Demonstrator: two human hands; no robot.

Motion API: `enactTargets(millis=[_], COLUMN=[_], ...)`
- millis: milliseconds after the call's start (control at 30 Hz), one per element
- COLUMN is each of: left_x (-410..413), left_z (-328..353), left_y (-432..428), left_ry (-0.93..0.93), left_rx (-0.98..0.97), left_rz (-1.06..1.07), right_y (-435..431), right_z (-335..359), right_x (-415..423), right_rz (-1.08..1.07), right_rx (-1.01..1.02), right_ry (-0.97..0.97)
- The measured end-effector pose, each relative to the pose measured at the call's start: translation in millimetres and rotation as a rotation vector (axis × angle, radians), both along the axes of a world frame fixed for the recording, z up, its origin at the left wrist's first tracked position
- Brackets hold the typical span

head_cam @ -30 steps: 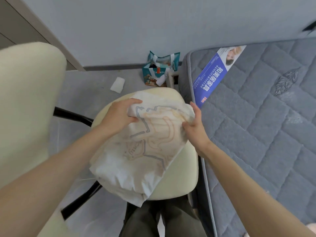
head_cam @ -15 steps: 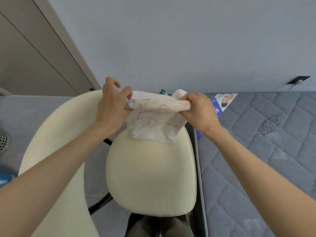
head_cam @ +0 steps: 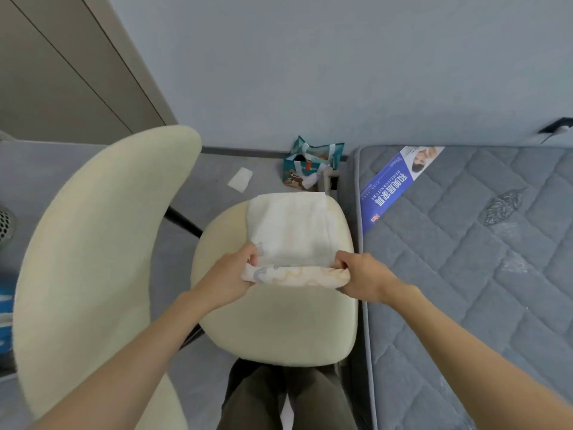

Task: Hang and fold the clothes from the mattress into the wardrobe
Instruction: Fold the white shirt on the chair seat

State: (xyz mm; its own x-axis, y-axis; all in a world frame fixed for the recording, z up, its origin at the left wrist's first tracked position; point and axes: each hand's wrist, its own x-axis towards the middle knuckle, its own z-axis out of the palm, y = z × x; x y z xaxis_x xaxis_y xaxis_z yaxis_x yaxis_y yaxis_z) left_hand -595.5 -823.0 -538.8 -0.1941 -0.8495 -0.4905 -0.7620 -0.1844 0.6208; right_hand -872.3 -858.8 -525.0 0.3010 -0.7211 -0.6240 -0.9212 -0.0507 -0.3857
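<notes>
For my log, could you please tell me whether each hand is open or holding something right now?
Left hand: grips the left end of the folded white printed garment.
Right hand: grips its right end.
</notes>
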Motion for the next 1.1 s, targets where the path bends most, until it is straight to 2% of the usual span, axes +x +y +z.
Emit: enactTargets(millis=[133, 233, 333, 433, 500, 600, 700, 767, 867, 933, 1000, 1033, 1100], left_x=[2, 2, -1, -7, -9, -5, -9, -25, -52, -60, -62, -62, -61], left_z=[-26, -41, -56, -71, -82, -103, -119, -121, -118, -127, -145, -154, -171], left_y=[27, 33, 29, 23, 17, 14, 21, 31, 45, 47, 47, 48, 51], left_ry=[0.093, 0.076, 0.144, 0.224, 0.229, 0.224, 0.253, 0.161, -0.034, -0.205, -0.302, -0.335, -0.372], left_rx=[0.295, 0.374, 0.414, 0.369, 0.315, 0.325, 0.350, 0.277, 0.034, -0.156, -0.245, -0.248, -0.186], left_rz=[0.074, 0.200, 0.526, 0.774, 0.855, 0.872, 0.934, 0.918, 0.818, 0.493, 0.177, 0.099, 0.072], right_y=[21, 25, 24, 15, 7, 5, 18, 33, 54, 59, 58, 57, 55], right_z=[-24, -38, -52, -67, -77, -96, -116, -123, -129, -141, -155, -161, -174], right_x=[-7, -13, -14, -6, 4, 21, 37, 51, 66, 63, 53, 47, 35], right_rz=[-0.096, -0.234, -0.470, -0.736, -0.837, -0.924, -0.972, -0.892, -0.521, -0.179, 0.092, 0.164, 0.194], right_rx=[0.320, 0.422, 0.374, 0.364, 0.351, 0.313, 0.105, -0.111, -0.337, -0.403, -0.467, -0.478, -0.467], right_ry=[-0.027, -0.057, -0.127, -0.298, -0.353, -0.325, -0.204, -0.043, 0.059, 0.078, 0.111, 0.129, 0.150])
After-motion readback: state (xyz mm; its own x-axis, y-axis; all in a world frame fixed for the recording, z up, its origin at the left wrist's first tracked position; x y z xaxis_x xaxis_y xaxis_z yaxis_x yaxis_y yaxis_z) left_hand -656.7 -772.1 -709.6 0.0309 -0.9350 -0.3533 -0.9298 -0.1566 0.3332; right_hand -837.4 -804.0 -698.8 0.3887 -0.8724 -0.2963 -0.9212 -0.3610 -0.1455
